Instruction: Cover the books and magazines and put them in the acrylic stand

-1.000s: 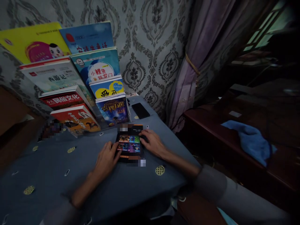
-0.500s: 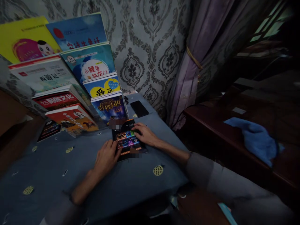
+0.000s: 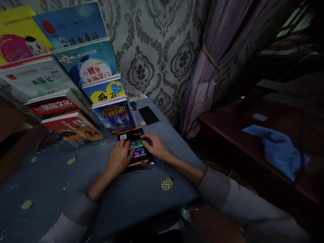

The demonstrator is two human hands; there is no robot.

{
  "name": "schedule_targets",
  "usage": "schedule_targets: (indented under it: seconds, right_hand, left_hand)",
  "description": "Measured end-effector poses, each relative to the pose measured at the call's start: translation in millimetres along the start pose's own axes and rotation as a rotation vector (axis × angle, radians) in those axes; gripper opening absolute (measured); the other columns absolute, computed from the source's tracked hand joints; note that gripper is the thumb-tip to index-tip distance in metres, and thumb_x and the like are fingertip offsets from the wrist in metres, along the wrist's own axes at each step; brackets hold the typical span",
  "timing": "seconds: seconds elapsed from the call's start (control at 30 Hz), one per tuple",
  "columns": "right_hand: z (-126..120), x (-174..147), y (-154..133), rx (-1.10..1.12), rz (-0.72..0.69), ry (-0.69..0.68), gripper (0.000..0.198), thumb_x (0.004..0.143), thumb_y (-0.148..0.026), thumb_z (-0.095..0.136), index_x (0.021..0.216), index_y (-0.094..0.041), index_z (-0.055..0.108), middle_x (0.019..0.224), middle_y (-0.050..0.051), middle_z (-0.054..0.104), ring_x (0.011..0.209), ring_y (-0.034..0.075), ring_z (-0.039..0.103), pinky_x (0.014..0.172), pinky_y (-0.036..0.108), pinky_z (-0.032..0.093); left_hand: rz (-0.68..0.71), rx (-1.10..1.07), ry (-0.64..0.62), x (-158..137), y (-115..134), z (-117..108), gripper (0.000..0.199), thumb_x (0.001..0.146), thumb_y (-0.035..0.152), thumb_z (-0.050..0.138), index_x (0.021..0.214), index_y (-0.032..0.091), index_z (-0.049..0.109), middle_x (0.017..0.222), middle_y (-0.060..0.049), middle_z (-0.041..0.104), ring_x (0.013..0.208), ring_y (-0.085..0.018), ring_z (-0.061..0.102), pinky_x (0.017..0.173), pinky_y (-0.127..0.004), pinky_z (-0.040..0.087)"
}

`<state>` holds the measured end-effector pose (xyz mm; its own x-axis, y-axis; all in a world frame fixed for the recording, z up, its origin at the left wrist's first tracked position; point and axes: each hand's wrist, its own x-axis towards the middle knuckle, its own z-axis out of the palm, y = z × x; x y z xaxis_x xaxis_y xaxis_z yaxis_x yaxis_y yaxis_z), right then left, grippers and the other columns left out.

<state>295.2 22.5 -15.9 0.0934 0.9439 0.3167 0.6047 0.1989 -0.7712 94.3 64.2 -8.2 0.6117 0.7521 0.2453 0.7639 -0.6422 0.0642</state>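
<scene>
A black book (image 3: 138, 152) is laid flat on a blue tablecloth (image 3: 141, 195), just below the centre of the frame; its left side is touched by the left hand (image 3: 119, 156), fingers loosely spread, nothing gripped; its right side is touched by the right hand (image 3: 157, 147), thumb and forefinger parted, nothing clasped; a phone (image 3: 148, 115) is placed just above centre; upright books (image 3: 97, 67) are ranged at upper left; a blue cloth (image 3: 280, 148) is draped at right.
</scene>
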Motion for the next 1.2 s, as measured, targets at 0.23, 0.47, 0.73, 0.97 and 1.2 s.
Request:
schedule_targets:
  seconds: [0.23, 0.47, 0.73, 0.97, 1.2]
  right_hand:
    - [5.5, -14.9, -11.7, 0.351, 0.142, -0.104, 0.02, 0.09, -0.018, 0.053, 0.095, -0.02, 0.072, 0.088, 0.005, 0.076, 0.084, 0.02, 0.072, 0.074, 0.033, 0.058]
    - [8.0, -10.5, -6.9, 0.657, 0.264, -0.128, 0.015, 0.088, -0.017, 0.055, 0.092, -0.017, 0.069, 0.086, 0.005, 0.075, 0.072, 0.014, 0.074, 0.058, 0.021, 0.055]
    - [7.8, 0.7, 4.7, 0.594, 0.326, 0.08, 0.017, 0.085, -0.011, 0.053, 0.093, -0.017, 0.066, 0.085, 0.003, 0.073, 0.058, 0.01, 0.07, 0.047, 0.017, 0.05]
    - [9.1, -0.3, 8.9, 0.566, 0.296, 0.051, 0.018, 0.086, -0.011, 0.053, 0.098, -0.017, 0.065, 0.094, 0.004, 0.075, 0.055, 0.008, 0.069, 0.046, 0.016, 0.049]
    - [7.7, -1.1, 6.4, 0.577, 0.316, 0.02, 0.018, 0.087, -0.01, 0.053, 0.1, -0.017, 0.064, 0.1, 0.006, 0.076, 0.051, 0.007, 0.068, 0.046, 0.016, 0.05]
  left_hand:
    - [0.038, 0.064, -0.004, -26.4, -6.5, -22.4, 0.024, 0.101, 0.04, 0.052, 0.106, 0.019, 0.063, 0.11, -0.011, 0.068, 0.102, -0.028, 0.065, 0.091, -0.042, 0.052]
    - [-0.022, 0.218, -0.161, -28.9, 34.2, -42.2, 0.045, 0.097, 0.054, 0.056, 0.114, 0.012, 0.062, 0.121, -0.019, 0.066, 0.113, -0.035, 0.061, 0.092, -0.046, 0.051]
    - [-0.107, 0.294, -0.343, -8.0, 64.2, -53.3, 0.033, 0.1, 0.037, 0.048, 0.11, 0.009, 0.063, 0.114, -0.02, 0.068, 0.107, -0.034, 0.065, 0.081, -0.041, 0.054]
    - [-0.116, 0.303, -0.387, -2.8, 69.3, -55.7, 0.032, 0.101, 0.029, 0.044, 0.107, 0.007, 0.066, 0.11, -0.02, 0.071, 0.103, -0.032, 0.07, 0.076, -0.037, 0.055]
    - [-0.09, 0.283, -0.369, -3.0, 67.5, -58.6, 0.034, 0.102, 0.027, 0.041, 0.104, 0.008, 0.069, 0.105, -0.019, 0.074, 0.099, -0.031, 0.073, 0.08, -0.038, 0.056]
